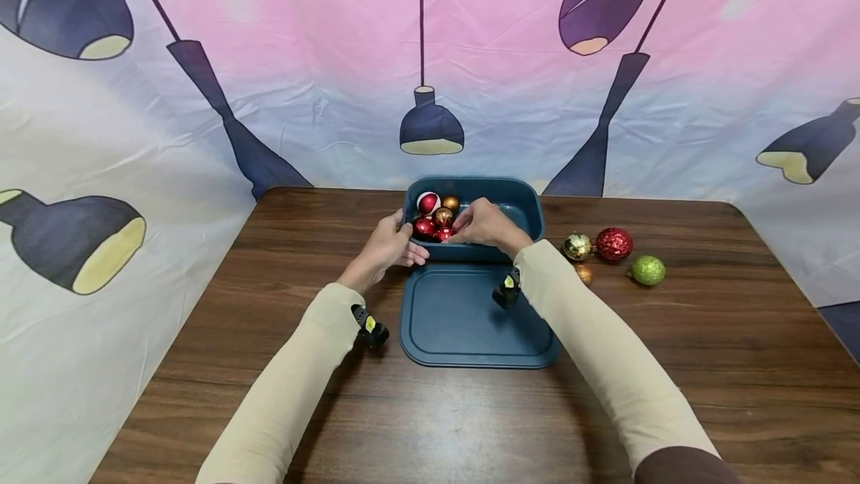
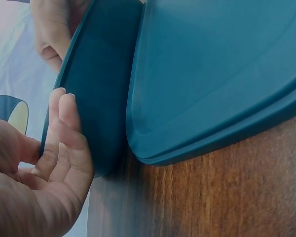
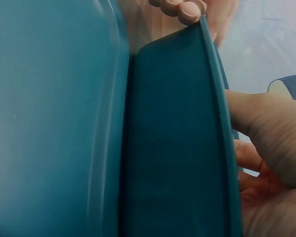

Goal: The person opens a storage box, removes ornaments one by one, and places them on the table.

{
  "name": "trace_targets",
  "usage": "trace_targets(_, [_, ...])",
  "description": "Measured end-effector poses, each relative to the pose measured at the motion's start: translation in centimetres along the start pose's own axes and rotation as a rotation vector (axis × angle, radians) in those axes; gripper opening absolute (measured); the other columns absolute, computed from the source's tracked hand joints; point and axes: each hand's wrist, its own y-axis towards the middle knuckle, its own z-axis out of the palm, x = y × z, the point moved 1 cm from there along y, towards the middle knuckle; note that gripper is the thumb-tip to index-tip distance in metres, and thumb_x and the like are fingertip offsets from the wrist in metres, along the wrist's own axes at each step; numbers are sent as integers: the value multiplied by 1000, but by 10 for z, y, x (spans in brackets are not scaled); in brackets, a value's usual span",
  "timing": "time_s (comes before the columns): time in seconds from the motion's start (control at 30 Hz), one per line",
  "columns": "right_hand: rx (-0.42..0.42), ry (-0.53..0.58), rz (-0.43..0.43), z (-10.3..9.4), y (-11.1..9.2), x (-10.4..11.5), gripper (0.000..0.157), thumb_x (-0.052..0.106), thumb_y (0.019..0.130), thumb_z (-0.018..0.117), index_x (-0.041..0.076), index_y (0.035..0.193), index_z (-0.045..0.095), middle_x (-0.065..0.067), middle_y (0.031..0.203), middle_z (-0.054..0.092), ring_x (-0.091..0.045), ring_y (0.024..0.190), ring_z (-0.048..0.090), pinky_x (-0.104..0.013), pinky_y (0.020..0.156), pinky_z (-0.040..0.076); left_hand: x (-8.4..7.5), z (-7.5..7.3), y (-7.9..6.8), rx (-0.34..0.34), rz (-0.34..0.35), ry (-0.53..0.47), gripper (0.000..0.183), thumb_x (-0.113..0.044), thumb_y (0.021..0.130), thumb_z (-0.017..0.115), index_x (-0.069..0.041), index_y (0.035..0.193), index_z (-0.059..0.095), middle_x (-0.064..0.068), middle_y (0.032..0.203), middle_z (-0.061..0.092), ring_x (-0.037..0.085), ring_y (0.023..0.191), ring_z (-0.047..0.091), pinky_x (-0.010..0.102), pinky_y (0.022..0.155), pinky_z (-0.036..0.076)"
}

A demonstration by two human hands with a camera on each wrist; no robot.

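From my end: wood-grain table (image 1: pixel 416 424) carries the teal storage box (image 1: pixel 470 253), upright, and its flat lid (image 1: pixel 470 320) just in front of it. Box and lid look like light, semi-stiff plastic; I'd take either by the rim. Left hand (image 1: pixel 386 246) pinches the box's near-left corner, thumb at the rim, fingers along the outer wall. Right hand (image 1: pixel 489 225) is inside the box, fingers bent down at the near red ornament (image 1: pixel 444 234); can't tell if they grasp it. Also in the box: a red-and-white ball (image 1: pixel 428 203), another red ornament (image 1: pixel 424 228), two copper-gold balls (image 1: pixel 443 216). On the table to the right: red glitter ball (image 1: pixel 614 243), green ball (image 1: pixel 648 270), gold ball (image 1: pixel 577 246), small copper ball (image 1: pixel 583 273). I'd expect all ornaments to be light, hard-shelled, maybe crackable; glossy ones slippery, glittery ones grippier. Take them around the middle, thumb opposite two fingertips, light squeeze.
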Motion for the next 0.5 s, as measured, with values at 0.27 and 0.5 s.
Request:
trace_targets(0.27, [-17,-25,-10,3,3,-1,25,13,81,87,0,101,76,-12,98,75,-24,88,69,-37,82,57,0,-1,1,3,12,13,55,-19,113,30,-15,164,12,16,81,74,20,65,73,25,58,56])
trace_targets(0.5, [-8,-12,-6,0,2,-1,28,14,80,88,0,102,77,-12,98,74,-22,86,68,-36,81,57,2,-2,1,5,12,6,56,-19,113,30,-16,165,10,16,81,74,19,65,73,24,57,56])
